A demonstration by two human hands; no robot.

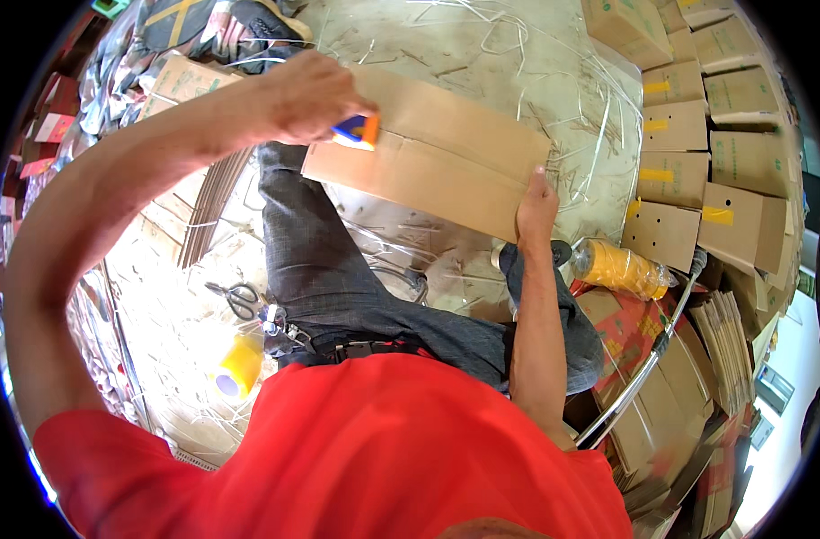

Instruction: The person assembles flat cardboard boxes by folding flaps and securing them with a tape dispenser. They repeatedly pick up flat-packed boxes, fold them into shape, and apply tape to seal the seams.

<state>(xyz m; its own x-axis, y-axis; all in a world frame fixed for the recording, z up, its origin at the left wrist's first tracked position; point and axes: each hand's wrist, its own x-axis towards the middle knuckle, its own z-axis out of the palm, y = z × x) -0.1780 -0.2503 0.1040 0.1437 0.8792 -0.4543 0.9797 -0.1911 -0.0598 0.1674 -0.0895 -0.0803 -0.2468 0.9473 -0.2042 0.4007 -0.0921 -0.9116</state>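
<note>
- As the head view looks down over a red shirt (383, 449), we see our left hand (311, 94) clenched around a blue and orange tape dispenser (358, 130), pressed on the near-left end of a flat cardboard box (446, 153).
- Box lies across the lap; its long axis runs from the left fingers down-right to the right fingers, centre seam along that axis.
- Our right hand (537, 211) grasps the box's far lower-right corner, fingers (539, 180) on top of the board, thumb hidden under the edge.
- Dispenser sits right at the seam start, touching the board; the seam stretches away from the left fingers toward the right hand. Left hand is the nearer one to the seam; right only steadies.
- Beyond the right fingers: a wall of stacked brown cartons (697, 135), several with yellow tape strips (657, 175) on the sides; printing too small to tell.
- Just below the right fingers: a sleeve of yellow tape rolls (621, 268) in clear wrap, lying on its side.
- Lower right, well apart from both hands: flat carton blanks (724, 350) standing in bundles, and a chromed tube rail (643, 368).
- Below the left fingers, on the floor: scissors (239, 296) and a single yellow tape roll (239, 368), near each other.
- Left of the left fingers: more flat blanks (194, 81) in a pile; clear strapping scraps (518, 45) litter the floor beyond the box.
</note>
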